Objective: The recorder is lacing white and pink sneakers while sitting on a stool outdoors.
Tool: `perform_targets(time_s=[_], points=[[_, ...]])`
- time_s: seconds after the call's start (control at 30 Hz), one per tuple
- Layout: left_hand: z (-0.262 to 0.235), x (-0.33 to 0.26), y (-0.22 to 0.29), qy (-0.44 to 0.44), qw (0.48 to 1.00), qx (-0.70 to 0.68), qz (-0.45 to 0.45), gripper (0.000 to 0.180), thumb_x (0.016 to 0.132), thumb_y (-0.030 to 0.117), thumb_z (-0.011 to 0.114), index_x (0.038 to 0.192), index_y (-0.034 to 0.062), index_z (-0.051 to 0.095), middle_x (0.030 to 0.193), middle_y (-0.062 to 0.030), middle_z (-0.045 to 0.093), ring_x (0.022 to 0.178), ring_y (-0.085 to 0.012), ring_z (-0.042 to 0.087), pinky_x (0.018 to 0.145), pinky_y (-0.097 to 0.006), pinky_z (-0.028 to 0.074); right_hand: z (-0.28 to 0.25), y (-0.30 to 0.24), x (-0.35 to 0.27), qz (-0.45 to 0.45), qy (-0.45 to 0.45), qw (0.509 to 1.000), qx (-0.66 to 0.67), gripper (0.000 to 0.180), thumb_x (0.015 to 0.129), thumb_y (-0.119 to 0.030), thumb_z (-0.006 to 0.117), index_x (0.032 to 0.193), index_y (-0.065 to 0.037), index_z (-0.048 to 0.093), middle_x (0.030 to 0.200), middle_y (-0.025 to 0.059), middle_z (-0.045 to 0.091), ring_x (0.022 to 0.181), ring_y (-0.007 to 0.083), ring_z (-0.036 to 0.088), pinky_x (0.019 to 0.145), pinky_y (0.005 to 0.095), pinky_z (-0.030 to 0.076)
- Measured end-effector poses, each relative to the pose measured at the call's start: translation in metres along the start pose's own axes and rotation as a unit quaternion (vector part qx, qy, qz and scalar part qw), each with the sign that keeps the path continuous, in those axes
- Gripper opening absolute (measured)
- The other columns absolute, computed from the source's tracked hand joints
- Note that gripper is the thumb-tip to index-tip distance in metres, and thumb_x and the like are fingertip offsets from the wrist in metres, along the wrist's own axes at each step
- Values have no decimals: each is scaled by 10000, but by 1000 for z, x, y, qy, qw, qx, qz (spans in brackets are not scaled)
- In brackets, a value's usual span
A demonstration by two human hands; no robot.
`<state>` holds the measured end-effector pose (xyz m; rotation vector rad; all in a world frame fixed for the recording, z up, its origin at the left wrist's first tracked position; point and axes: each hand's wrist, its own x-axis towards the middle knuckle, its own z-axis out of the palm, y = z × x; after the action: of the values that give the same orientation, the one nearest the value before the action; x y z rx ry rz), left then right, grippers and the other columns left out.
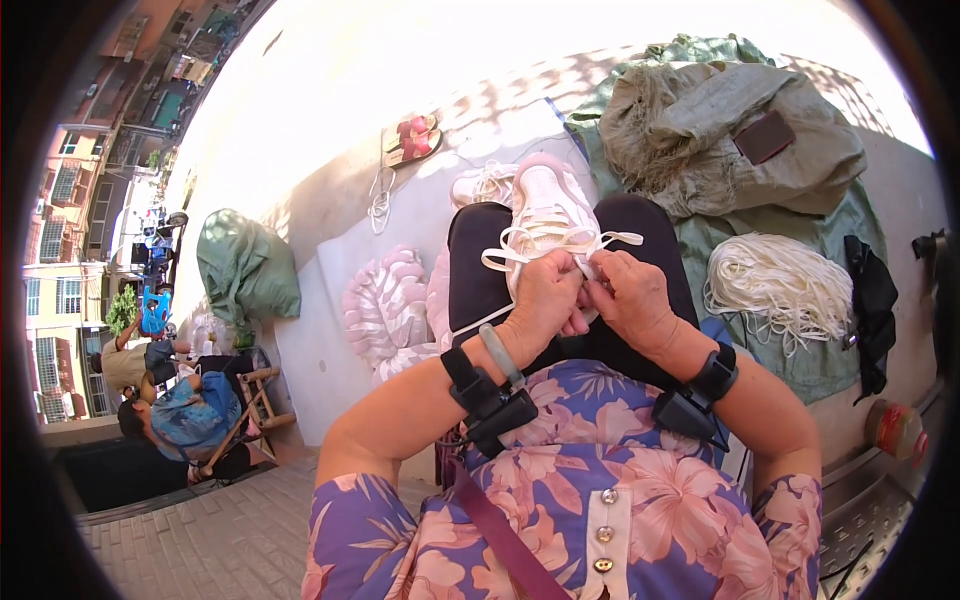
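Observation:
A pale pink and white sneaker (545, 195) lies across my lap, its toe pointing away from me. White shoelace (497, 260) runs through its eyelets, with loops standing out at both sides. My left hand (545, 295) is closed in a pinch on the lace near the shoe's opening. Against it, my right hand (632, 293) pinches the lace as well, the fingertips of both hands nearly touching. The fingers partly cover the lace and the shoe's heel end. One lace end trails beside my left wrist. Beyond my knees sits another white sneaker (480, 186).
A heap of pink-white shoes (385, 305) lies left of my knee. At right are a bundle of white laces (780, 285), a beige sack (730, 130) and a plastic bottle (893, 428). Red sandals (412, 140), a green sack (245, 265) and a seated person (200, 405) are farther left.

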<state>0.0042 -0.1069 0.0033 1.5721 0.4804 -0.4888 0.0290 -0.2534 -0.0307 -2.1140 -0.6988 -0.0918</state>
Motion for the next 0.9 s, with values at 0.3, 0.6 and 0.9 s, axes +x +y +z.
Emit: perform_targets(time_s=[0.3,0.6,0.9], points=[[-47,-41,27,-82,981,152,-93,86,899,123,503,860,54,539,654,-32,590,435,-87,552,387,-179,422,-15,11,0,110,-52,990,67,328,702,-161,682,960,-20,536,681,101,610,614,271,615,553,351,481],[-100,-70,-13,-58,991,103,-58,101,910,147,533,861,59,539,696,-16,592,510,-62,561,453,-164,441,-28,33,9,302,-58,895,324,181,868,-132,555,1006,-22,515,719,50,577,562,118,591,471,228,473],[-119,-58,-33,19,999,-6,27,137,906,159,554,965,42,593,732,-57,632,524,-87,590,482,-192,480,-33,59,17,402,-135,774,470,199,959,-213,426,975,-52,543,734,55,608,530,107,590,449,224,478]])
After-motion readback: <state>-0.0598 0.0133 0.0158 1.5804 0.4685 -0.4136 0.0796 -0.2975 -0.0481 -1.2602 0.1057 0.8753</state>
